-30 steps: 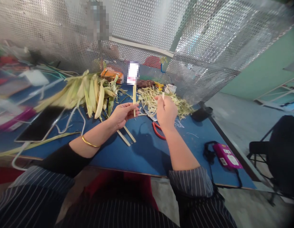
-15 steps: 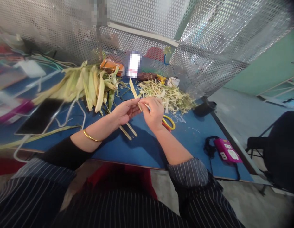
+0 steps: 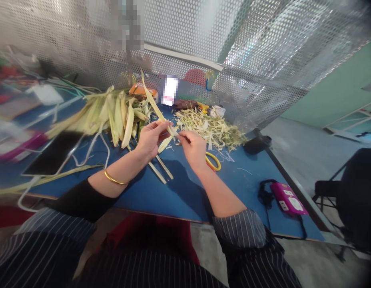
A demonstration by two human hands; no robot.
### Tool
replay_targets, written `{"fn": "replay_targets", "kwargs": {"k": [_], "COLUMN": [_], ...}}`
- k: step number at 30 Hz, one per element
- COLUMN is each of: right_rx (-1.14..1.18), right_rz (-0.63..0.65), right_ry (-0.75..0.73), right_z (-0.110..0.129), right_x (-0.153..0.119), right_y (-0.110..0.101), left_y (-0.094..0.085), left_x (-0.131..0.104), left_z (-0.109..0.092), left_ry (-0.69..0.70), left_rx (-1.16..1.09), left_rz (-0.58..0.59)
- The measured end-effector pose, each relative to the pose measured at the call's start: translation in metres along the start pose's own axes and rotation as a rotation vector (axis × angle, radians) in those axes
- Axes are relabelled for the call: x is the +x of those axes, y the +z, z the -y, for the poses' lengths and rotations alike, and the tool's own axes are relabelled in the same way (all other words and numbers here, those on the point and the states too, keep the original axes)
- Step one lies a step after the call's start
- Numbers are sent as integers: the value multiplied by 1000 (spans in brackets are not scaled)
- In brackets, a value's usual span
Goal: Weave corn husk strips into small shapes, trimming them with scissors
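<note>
A long pale husk strip [image 3: 151, 99] slants up and to the left from between my hands. My left hand [image 3: 151, 140], with a gold bangle on its wrist, pinches the strip near its lower part. The fingertips of my right hand [image 3: 193, 149] are closed on the strip's lower end. Two narrow pale strips [image 3: 164, 167] lie on the blue table [image 3: 179, 200] below my left hand. Yellow-handled scissors [image 3: 214, 161] rest just right of my right wrist, partly hidden by it.
Whole husks [image 3: 113, 116] are heaped at the left, and shredded pieces [image 3: 208, 126] at the back right. A dark tablet [image 3: 53, 154] with a white cable lies at the left. A magenta box [image 3: 289, 198] and a black cylinder [image 3: 257, 144] stand along the right side.
The strip now reaches farther up and left, showing more of its length. My hands have moved slightly apart. The whole view has shifted a little.
</note>
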State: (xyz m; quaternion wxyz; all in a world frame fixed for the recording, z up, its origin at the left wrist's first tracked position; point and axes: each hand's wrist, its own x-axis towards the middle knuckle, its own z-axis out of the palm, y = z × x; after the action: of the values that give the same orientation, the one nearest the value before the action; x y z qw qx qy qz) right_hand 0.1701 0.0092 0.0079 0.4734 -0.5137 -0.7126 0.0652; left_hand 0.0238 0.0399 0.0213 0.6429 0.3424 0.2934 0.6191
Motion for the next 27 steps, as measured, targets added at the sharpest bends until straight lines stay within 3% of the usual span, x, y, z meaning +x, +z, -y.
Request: {"fn": "replay_targets", "kwargs": {"k": [4,10,15,23,27], "right_rx": [-134,-377,-434,-4,334], "right_rz": [18,30,50,181,-64], "right_ry": [-84,-175,-138,164,360], "right_z": [3,3,1,-11,-19], "right_x": [-1,-4,2,18,22], "right_y": [-3,-2,-13,-35,-32], "left_y": [0,-2,-8,-24,-26], "left_x": [0,2,12,33,34], "left_z": [0,-2,-8,-23,-25], "left_ry": [35,-39,35,127,157], "left_rx": [25,-4,8,-12,-36], "left_rz": [-7,-48,-127,-266,-364]}}
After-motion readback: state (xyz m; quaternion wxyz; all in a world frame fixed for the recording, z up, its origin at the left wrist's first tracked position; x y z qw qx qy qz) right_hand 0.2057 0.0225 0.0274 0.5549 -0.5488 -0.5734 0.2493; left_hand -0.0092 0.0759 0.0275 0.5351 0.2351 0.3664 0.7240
